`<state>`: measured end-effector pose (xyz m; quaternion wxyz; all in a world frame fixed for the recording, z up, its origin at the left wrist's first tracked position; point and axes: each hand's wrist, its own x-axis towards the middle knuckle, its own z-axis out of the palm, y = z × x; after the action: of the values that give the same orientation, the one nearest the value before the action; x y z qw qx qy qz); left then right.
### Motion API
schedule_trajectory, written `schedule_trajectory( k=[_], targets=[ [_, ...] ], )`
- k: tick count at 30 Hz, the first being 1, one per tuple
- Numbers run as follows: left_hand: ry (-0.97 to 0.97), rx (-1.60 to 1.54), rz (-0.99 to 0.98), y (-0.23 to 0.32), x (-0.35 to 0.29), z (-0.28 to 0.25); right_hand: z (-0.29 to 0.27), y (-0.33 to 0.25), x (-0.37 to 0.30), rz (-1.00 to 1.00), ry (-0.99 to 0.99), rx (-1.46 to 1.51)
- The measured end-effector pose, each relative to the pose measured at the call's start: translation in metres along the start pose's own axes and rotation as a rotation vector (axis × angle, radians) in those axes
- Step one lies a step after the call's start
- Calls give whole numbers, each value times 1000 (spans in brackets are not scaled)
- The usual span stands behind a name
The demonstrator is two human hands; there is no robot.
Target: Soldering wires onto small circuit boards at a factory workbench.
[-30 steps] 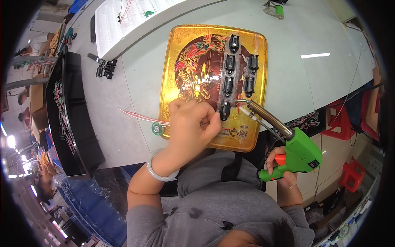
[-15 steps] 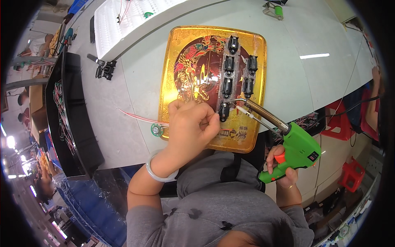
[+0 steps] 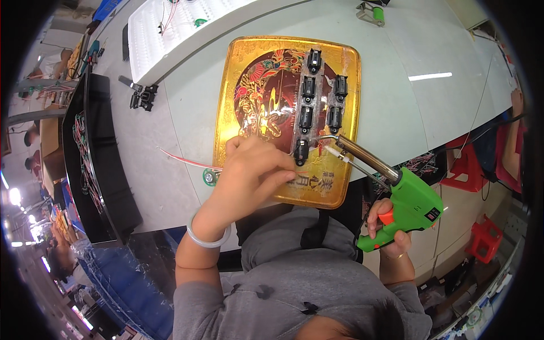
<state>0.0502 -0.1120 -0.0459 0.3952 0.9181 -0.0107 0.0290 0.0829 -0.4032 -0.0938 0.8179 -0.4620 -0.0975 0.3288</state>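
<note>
My left hand (image 3: 252, 175) is closed in a pinch over the lower left of a gold tin lid (image 3: 226, 102), holding thin red and white wires (image 3: 190, 161). A round green part (image 3: 209, 177) lies beside the hand, near these wires. Close to my fingertips stands a small black plastic holder (image 3: 301, 152), one of several fixed in two rows on the lid. My right hand (image 3: 398, 245) grips a green soldering gun (image 3: 418, 199) with an orange trigger. Its bent metal tip is just right of that lowest holder. What lies between my left fingertips is partly hidden.
A white foam tray (image 3: 170, 45) with wired parts stands at the back left. Loose black holders (image 3: 144, 97) lie below it. At far left is a black bin (image 3: 105, 153) of wired parts. A green spool on a stand (image 3: 377, 14) sits at the back; a red stool (image 3: 484, 241) is right.
The tin lid with its holders has shifted slightly left. My left hand has moved a little left too, carrying the wires and green part. My right hand and the soldering gun stay nearly still.
</note>
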Motion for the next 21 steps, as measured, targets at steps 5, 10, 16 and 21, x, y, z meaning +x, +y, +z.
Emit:
schedule_trajectory(
  k=[5,10,16,21],
  targets=[
    [-64,38,82,0,-1,-1,-2,8,10,-89,-82,101],
    [291,373,137,13,-10,1,27,9,46,-256,-122,95],
    [332,53,6,-1,-24,18,38,16,52,-172,-213,179],
    [448,167,69,-6,-27,14,49,27,37,-21,-241,222]
  ],
)
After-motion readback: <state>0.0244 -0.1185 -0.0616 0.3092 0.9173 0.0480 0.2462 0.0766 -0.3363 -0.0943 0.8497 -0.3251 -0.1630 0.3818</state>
